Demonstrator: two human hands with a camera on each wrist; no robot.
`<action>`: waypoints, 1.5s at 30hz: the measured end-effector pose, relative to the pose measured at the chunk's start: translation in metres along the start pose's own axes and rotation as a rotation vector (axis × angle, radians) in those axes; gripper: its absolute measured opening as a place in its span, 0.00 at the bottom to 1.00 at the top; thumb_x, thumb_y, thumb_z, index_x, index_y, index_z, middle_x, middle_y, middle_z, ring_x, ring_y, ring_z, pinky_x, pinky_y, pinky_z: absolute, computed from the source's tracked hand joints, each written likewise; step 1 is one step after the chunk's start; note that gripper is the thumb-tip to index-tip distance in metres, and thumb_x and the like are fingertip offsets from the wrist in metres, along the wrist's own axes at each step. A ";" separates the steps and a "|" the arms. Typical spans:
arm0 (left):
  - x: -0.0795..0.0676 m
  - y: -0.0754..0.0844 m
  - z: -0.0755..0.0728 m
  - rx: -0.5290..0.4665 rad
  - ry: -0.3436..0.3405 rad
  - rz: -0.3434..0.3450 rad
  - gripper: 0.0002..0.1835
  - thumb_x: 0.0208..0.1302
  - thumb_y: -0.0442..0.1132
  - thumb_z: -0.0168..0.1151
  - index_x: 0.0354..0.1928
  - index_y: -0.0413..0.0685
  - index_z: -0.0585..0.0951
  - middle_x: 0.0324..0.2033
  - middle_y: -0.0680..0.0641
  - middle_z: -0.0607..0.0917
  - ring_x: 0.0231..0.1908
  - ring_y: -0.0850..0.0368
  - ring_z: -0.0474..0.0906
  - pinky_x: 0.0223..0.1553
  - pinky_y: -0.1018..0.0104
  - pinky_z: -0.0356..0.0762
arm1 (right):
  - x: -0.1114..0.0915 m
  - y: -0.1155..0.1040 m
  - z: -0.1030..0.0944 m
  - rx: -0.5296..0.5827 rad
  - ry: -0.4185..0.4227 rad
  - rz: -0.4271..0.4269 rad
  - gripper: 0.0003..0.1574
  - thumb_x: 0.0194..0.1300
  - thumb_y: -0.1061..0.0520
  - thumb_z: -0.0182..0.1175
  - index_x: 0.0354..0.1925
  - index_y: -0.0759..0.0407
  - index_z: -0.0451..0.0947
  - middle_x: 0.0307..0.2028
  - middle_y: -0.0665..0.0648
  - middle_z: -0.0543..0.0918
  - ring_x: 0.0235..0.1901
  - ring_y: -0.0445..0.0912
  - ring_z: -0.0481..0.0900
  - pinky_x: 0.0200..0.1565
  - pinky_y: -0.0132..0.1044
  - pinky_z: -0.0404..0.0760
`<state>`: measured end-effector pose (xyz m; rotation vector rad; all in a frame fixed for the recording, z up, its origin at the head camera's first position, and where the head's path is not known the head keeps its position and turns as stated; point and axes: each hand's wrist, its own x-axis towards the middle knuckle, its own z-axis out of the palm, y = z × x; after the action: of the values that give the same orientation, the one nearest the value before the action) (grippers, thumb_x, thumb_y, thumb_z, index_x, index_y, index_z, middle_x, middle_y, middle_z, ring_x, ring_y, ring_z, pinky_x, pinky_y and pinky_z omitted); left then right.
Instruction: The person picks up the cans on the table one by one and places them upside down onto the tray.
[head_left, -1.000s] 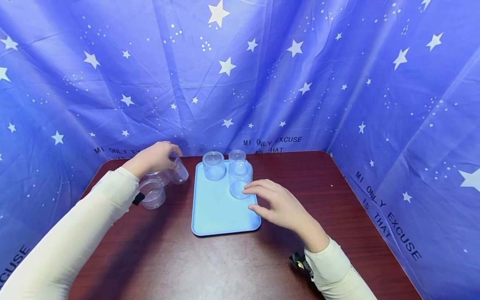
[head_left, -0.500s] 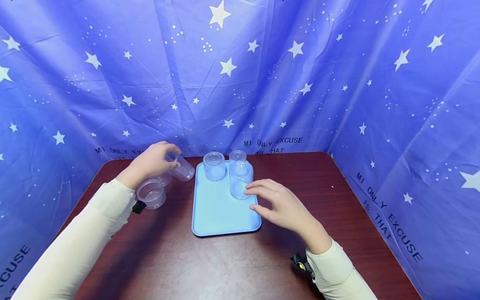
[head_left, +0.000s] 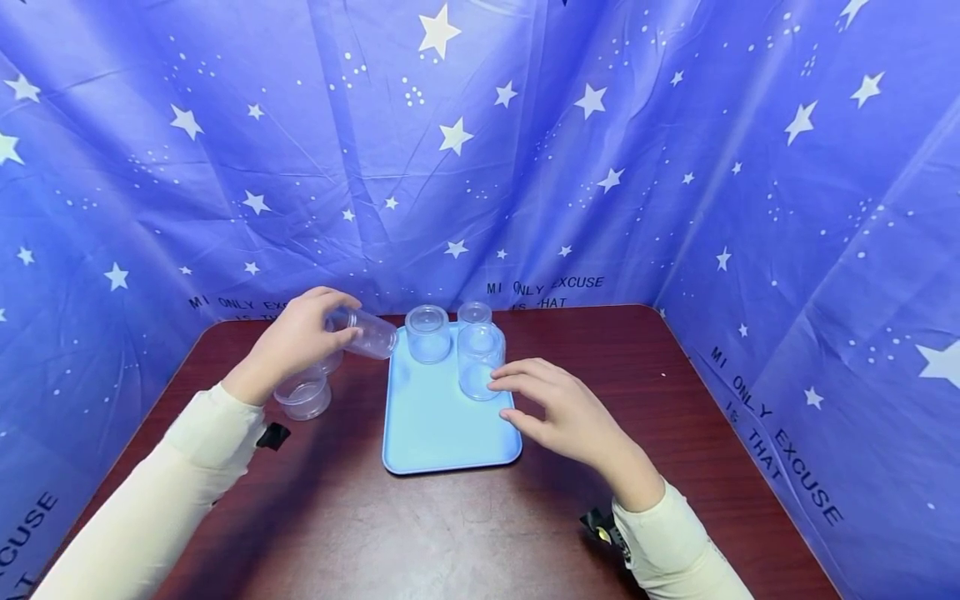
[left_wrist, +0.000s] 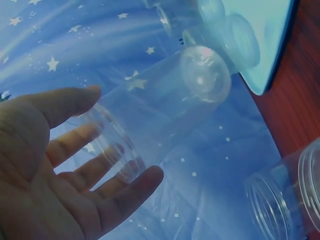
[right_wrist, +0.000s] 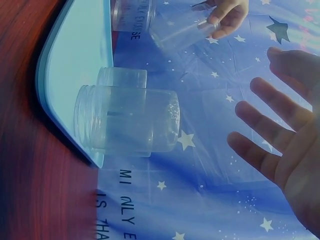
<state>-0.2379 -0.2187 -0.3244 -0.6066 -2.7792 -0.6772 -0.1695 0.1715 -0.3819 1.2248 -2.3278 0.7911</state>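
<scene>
My left hand [head_left: 300, 337] grips a clear plastic jar [head_left: 369, 333] by its mouth end, tilted on its side above the table, its base pointing at the light-blue tray [head_left: 435, 433]. In the left wrist view the fingers and thumb curl round the jar [left_wrist: 160, 115]. Three clear jars stand on the tray: a tall one [head_left: 480, 360] at the right edge, a low one [head_left: 428, 332] and a small one [head_left: 475, 314] at the back. My right hand [head_left: 558, 408] hovers with spread fingers just right of the tall jar [right_wrist: 127, 120], holding nothing.
Another clear jar [head_left: 303, 396] stands on the dark wooden table [head_left: 450, 533] under my left wrist, with one more partly hidden behind the hand. Blue star-print cloth [head_left: 480, 150] walls the table on three sides.
My left hand has lifted the jar off the table and carried it right toward the tray's back left corner, tipping it sideways. The right hand has stayed put.
</scene>
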 end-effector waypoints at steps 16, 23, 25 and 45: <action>-0.024 0.013 0.025 -0.121 0.303 0.018 0.20 0.60 0.40 0.75 0.54 0.45 0.85 0.54 0.43 0.85 0.45 0.46 0.79 0.47 0.54 0.73 | 0.001 0.000 -0.002 0.002 0.052 -0.033 0.23 0.61 0.58 0.72 0.56 0.53 0.84 0.56 0.49 0.84 0.59 0.46 0.80 0.64 0.33 0.72; -0.031 0.017 0.030 -0.185 0.401 0.049 0.20 0.57 0.36 0.77 0.53 0.44 0.86 0.52 0.43 0.86 0.54 0.47 0.79 0.50 0.56 0.71 | 0.002 -0.001 -0.003 -0.001 0.074 -0.032 0.23 0.61 0.58 0.73 0.55 0.53 0.84 0.55 0.50 0.84 0.57 0.46 0.81 0.62 0.34 0.74; -0.033 0.018 0.032 -0.203 0.416 0.051 0.21 0.57 0.36 0.77 0.53 0.44 0.86 0.52 0.43 0.86 0.55 0.47 0.79 0.51 0.58 0.70 | 0.002 -0.001 -0.003 -0.001 0.078 -0.031 0.23 0.61 0.58 0.73 0.55 0.53 0.84 0.55 0.50 0.84 0.57 0.45 0.81 0.62 0.34 0.74; -0.054 0.042 0.044 -0.374 0.483 0.153 0.25 0.52 0.30 0.79 0.54 0.48 0.86 0.58 0.47 0.84 0.56 0.62 0.77 0.46 0.79 0.77 | 0.002 0.001 -0.006 0.012 0.084 -0.004 0.23 0.61 0.59 0.73 0.55 0.54 0.84 0.55 0.49 0.84 0.59 0.45 0.80 0.64 0.32 0.72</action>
<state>-0.1764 -0.1819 -0.3625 -0.6148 -2.1559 -1.1463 -0.1705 0.1743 -0.3768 1.1780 -2.2554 0.8397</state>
